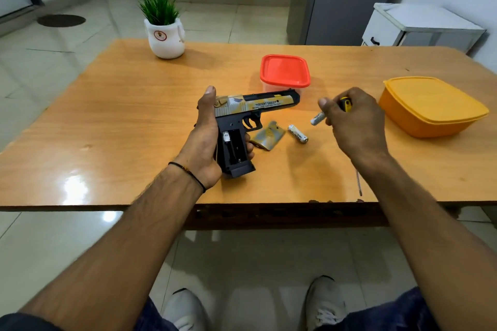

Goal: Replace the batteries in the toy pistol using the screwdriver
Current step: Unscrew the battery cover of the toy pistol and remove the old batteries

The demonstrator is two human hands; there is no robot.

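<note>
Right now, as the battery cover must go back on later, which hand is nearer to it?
Left. The left hand, gripping the toy pistol, lies right beside the battery cover; the right hand, holding a battery, is farther off to its right.

**Bright, even light; wide-lens bend at the edges**

My feed was well lit, with soft light from overhead. A white glare patch sat on the glossy worktop [134, 115] near its front left edge, and the floor [32, 67] tiles shone too. Shadows under things were short and faint. The right hand [352, 121] was slightly smeared by motion. The lens bowed the worktop's edges, and the corners looked soft.
</note>
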